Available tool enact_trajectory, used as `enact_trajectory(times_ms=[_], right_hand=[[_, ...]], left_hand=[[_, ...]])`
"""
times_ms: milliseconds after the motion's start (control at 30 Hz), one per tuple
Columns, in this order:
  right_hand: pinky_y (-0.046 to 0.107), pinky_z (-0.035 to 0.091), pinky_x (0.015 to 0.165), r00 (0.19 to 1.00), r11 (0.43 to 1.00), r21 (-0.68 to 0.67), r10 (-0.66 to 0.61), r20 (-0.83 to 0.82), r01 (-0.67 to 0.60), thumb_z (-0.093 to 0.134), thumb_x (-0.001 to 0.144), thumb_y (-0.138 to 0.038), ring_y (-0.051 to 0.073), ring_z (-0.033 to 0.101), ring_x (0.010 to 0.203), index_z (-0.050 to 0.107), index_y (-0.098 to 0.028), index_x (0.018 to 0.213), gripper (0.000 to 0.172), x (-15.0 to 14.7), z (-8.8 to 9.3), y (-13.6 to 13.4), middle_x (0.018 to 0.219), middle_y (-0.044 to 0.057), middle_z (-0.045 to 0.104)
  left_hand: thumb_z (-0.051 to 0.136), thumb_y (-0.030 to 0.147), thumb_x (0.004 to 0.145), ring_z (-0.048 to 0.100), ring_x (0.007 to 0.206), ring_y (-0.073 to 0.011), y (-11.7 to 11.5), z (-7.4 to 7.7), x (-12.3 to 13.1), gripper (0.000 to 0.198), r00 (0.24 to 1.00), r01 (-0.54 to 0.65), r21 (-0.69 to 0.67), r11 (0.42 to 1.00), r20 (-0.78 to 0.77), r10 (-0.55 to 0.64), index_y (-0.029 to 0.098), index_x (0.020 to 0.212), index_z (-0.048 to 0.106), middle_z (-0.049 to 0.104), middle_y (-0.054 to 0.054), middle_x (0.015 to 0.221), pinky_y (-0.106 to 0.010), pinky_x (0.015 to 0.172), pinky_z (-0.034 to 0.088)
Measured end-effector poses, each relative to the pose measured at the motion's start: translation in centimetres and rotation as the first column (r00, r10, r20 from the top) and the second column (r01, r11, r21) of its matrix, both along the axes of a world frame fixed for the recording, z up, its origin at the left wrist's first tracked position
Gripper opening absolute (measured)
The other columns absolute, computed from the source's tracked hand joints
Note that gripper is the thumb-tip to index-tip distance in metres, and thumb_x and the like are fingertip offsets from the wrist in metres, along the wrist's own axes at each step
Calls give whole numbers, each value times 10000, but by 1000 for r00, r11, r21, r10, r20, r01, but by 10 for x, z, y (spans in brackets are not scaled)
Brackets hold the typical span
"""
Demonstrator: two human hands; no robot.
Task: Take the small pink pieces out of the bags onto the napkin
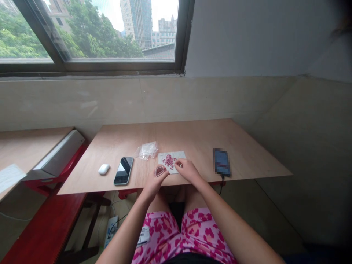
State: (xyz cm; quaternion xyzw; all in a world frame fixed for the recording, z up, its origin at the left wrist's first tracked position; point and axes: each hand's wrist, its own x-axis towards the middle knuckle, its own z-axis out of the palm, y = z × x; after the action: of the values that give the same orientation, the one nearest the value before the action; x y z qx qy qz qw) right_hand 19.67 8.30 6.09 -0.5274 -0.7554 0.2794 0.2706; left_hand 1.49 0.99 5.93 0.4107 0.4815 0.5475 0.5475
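A loose pile of small pinkish-red beads [168, 160] lies on a white sheet [180, 155] near the table's front edge. My left hand [156, 180], at the sheet's left corner, is closed around a small clear plastic box [159, 170] with something reddish showing in it. Just right of the pile, the fingers of my right hand [188, 170] are pinched together over the sheet. Whatever may be between those fingertips is too small to make out. Behind my left hand, a crumpled clear plastic bag [147, 150] rests on the wood.
On the wooden table [198, 137], a phone [123, 171] and a white earbud case [103, 169] lie to the left. A second phone [222, 162], with a cable hanging off the front edge, is on the right. A red bench [46, 227] stands lower left.
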Motion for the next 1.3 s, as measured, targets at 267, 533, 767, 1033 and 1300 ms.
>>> enact_trajectory(times_ms=[267,533,767,1033,1300], right_hand=[[256,440,734,963,998,54,-45,264,31,647,907,-306,196,667,871,706,-213,895,111,-20,-29,-13,1000,59,729],[251,477,647,946,997,-27,-76,-316,71,587,932,-347,171,656,698,682,-192,880,188,-19,19,-13,799,26,726],[246,487,675,956,982,27,189,-223,-188,658,877,-284,165,671,719,725,-208,908,106,-28,66,-24,799,16,741],[245,466,691,999,998,45,-39,-30,41,624,895,-246,175,680,743,741,-212,895,122,-5,18,-4,814,26,759],[250,417,700,958,998,7,-59,280,60,596,934,-275,191,669,835,711,-208,880,144,-10,-25,-12,945,58,755]], left_hand=[[886,399,701,662,895,-207,1,6,-1,389,988,23,-63,998,151,-13,186,942,667,670,-47,913,-281,780,466],[828,409,760,637,856,-204,4,0,-3,314,983,105,45,993,-156,-97,180,894,660,681,-36,873,-312,821,467],[807,402,790,659,1062,-281,4,-4,-1,359,987,150,93,984,-75,-143,175,1040,685,723,-101,1035,-398,958,476],[848,408,751,696,958,-242,-4,8,-3,358,993,53,-61,997,113,-45,198,979,668,709,-64,932,-311,800,498],[875,405,706,707,929,-242,3,8,-4,384,991,-1,-100,995,132,14,192,961,683,712,-56,913,-320,802,520]])
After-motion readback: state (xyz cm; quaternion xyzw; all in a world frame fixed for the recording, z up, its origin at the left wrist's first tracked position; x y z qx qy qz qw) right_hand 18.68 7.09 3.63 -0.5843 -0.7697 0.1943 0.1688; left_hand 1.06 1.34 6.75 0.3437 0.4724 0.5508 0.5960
